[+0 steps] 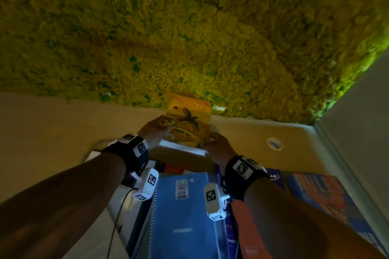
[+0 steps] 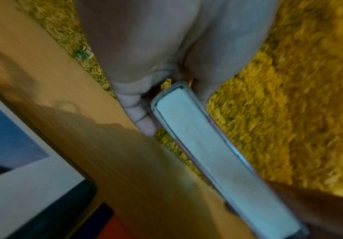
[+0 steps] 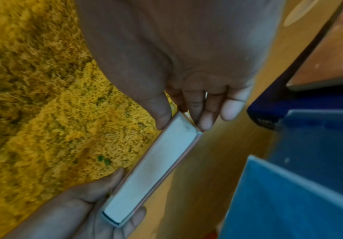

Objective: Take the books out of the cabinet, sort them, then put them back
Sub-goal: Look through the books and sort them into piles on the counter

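Both my hands, left (image 1: 154, 130) and right (image 1: 219, 147), pinch the yellow book (image 1: 189, 122) by its lower corners; loosening either grip risks dropping it.

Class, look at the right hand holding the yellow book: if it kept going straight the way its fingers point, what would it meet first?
Probably the yellow-green carpet past the pale ledge. The right hand pinches the yellow book; depth is unclear.
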Tool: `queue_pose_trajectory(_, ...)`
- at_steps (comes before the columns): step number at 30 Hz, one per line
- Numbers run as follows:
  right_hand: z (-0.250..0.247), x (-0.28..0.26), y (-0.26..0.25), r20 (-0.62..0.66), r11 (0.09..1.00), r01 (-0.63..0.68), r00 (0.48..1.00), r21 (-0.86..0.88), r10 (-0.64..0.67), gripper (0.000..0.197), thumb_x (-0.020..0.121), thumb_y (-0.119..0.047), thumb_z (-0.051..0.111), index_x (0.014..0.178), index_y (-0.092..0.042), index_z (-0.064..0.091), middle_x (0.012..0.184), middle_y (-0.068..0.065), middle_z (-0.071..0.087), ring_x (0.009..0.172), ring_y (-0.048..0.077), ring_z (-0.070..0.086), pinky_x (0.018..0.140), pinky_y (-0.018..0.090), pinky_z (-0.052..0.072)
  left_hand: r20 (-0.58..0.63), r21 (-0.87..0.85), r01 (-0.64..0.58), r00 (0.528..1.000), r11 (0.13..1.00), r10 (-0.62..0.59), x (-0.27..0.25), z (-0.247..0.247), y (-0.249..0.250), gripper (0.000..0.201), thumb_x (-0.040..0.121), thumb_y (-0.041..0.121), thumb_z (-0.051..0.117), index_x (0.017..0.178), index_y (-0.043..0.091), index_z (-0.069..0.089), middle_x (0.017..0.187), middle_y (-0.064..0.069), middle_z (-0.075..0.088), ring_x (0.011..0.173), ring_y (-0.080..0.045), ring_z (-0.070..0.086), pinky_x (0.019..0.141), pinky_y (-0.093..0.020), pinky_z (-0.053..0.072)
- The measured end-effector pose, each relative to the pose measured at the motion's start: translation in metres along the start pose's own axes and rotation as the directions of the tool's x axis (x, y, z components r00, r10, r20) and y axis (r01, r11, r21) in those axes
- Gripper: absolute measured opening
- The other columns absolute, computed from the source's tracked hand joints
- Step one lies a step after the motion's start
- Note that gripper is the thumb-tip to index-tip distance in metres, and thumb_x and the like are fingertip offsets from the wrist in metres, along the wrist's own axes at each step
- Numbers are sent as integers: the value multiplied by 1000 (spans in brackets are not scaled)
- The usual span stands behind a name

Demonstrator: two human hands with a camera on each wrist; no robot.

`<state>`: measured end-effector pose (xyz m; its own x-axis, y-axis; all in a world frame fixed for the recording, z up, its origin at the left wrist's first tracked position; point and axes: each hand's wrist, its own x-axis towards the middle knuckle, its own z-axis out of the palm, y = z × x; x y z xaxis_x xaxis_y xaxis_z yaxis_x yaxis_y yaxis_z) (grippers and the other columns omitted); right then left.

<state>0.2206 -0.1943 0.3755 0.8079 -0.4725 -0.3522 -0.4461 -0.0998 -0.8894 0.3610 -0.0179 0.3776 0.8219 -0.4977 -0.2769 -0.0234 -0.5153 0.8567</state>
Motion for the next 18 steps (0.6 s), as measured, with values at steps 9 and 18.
queue_pose_trajectory(9, -12, 62, 32, 62, 776, -35, 993, -630, 96, 20, 102, -23, 57, 86, -12, 56, 90, 10, 55, 78, 26, 55, 60, 31, 41, 11, 222, 101, 994, 970, -106, 22, 58, -32, 63, 105, 20, 46, 159, 20, 13, 107, -4, 58, 64, -10, 41, 56, -21, 34)
queue_pose_trajectory(18, -69, -33, 32, 91, 842, 117, 993, -527, -81, 44, 104, -27, 58, 145, -11, 53, 152, 9, 53, 137, 26, 51, 110, 33, 41, 79, 294, -182, 983, 938, 166, -51, 63, -15, 49, 93, 31, 67, 139, 17, 54, 141, -6, 55, 125, -27, 57, 98, -45, 49)
